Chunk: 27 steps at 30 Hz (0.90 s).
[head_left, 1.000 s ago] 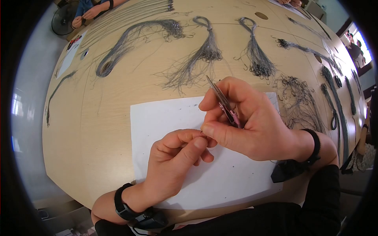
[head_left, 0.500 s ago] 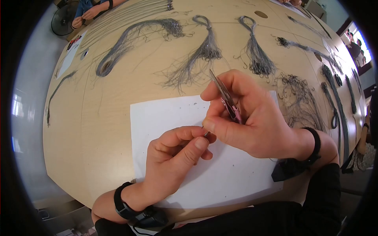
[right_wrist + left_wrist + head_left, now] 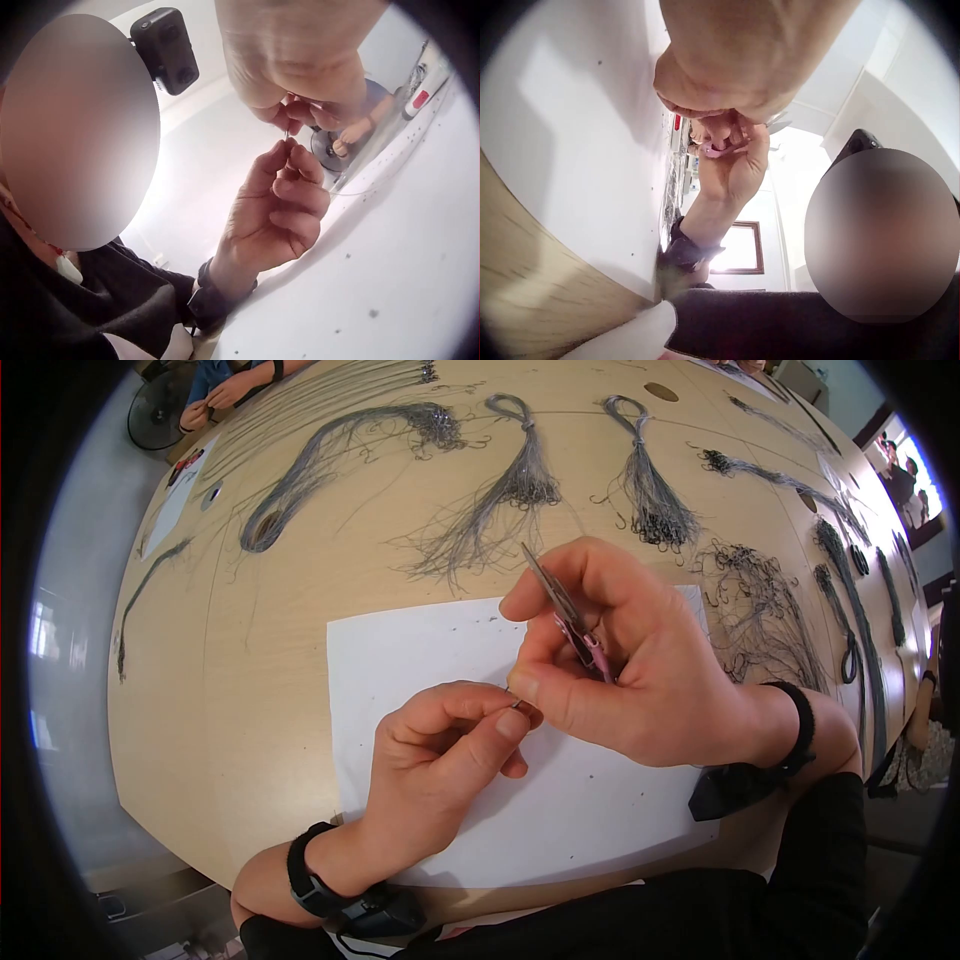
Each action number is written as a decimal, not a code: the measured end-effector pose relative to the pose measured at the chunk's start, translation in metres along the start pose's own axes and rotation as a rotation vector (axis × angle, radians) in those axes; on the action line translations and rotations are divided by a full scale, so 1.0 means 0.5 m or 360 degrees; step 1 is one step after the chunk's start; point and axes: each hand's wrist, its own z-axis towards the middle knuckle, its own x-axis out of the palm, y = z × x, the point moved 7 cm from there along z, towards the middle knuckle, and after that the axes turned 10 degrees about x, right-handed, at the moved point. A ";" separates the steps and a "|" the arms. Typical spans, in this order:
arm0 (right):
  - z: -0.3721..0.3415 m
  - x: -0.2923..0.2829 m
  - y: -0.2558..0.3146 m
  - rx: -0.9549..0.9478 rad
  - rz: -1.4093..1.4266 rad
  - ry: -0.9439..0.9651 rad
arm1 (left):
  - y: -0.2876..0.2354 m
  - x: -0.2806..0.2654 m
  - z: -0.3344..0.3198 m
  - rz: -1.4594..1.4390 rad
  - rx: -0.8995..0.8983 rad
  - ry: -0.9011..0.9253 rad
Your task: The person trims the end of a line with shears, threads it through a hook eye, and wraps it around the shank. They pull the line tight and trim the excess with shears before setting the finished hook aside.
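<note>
Over the white paper (image 3: pixel 450 860), the two hands meet at their fingertips. My left hand (image 3: pixel 435 760) pinches a small dark fishing hook (image 3: pixel 517 703) between thumb and forefinger; most of it is hidden by the fingers. In the right wrist view its thin shank (image 3: pixel 286 135) bridges both hands' fingertips, and a clear line (image 3: pixel 375 187) trails off beside the left hand (image 3: pixel 277 210). My right hand (image 3: pixel 630 670) holds small pink-handled scissors (image 3: pixel 568 615) in its palm, blades pointing up and away, while its thumb and forefinger pinch at the hook's end.
Looped bundles of hooks on line (image 3: pixel 640 480) lie beyond the paper, with another bundle (image 3: pixel 525 470) beside them. A loose tangle of hooks and line (image 3: pixel 755 605) sits right of the paper. More dark bundles (image 3: pixel 850 590) line the right side. Another person's hands (image 3: pixel 215 400) are at far left.
Both hands stay nearly in place, fingertips together. The right hand with the scissors rose slightly, then shifted a little left; the small dark piece between the fingertips shows at a slightly different angle.
</note>
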 end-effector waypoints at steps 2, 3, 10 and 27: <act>-0.001 0.002 0.002 -0.0027 -0.0015 0.0016 | -0.002 -0.001 0.000 0.0028 0.0034 0.0000; -0.002 0.002 0.002 -0.0009 -0.0016 0.0022 | -0.006 -0.002 0.000 0.0059 0.0078 0.0007; -0.003 -0.001 0.004 -0.0009 -0.0013 -0.0043 | -0.016 0.004 0.000 0.0069 0.0122 -0.0018; -0.011 0.003 0.014 -0.0132 -0.0046 -0.0087 | -0.030 0.008 0.000 0.0178 0.0228 -0.0021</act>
